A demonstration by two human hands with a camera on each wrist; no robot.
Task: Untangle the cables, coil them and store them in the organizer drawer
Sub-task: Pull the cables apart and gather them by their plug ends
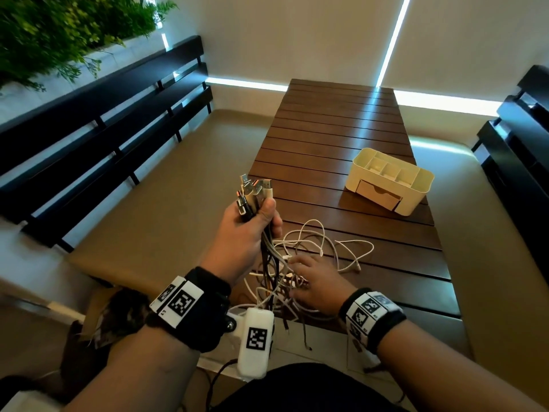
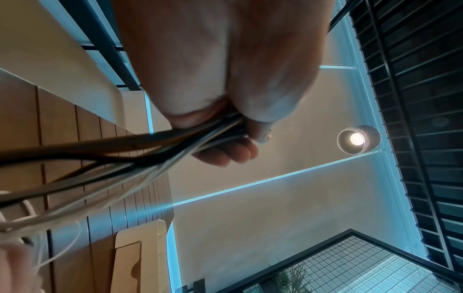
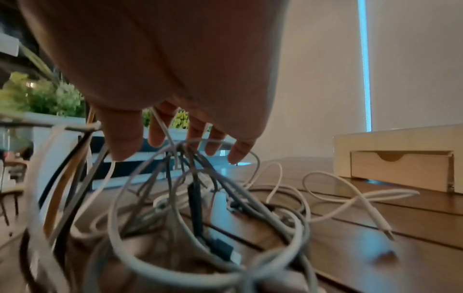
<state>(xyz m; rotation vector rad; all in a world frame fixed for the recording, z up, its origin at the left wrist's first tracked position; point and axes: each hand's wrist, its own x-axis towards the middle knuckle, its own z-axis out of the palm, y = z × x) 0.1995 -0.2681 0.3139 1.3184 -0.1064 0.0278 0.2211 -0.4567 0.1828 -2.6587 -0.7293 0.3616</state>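
Note:
My left hand (image 1: 252,224) grips a bundle of white, black and brown cables (image 1: 269,251) just below their plugs (image 1: 252,188), lifted above the table's near left corner; the left wrist view shows fingers and thumb curled round the cables (image 2: 175,146). The rest of the tangle (image 1: 300,263) hangs down and lies looped on the wooden table (image 1: 341,129). My right hand (image 1: 312,281) hovers over the tangle (image 3: 200,198) with spread, straight fingers (image 3: 125,142), one strand running between them. The cream organizer (image 1: 392,179) stands at the right, its drawer (image 1: 378,194) pushed in.
Dark slatted benches (image 1: 104,114) flank the table on the left and far right (image 1: 520,138). A white wrist device (image 1: 256,340) hangs below my left arm. Some cable ends dangle over the table's near edge (image 1: 297,331). Plants (image 1: 59,31) fill the upper left.

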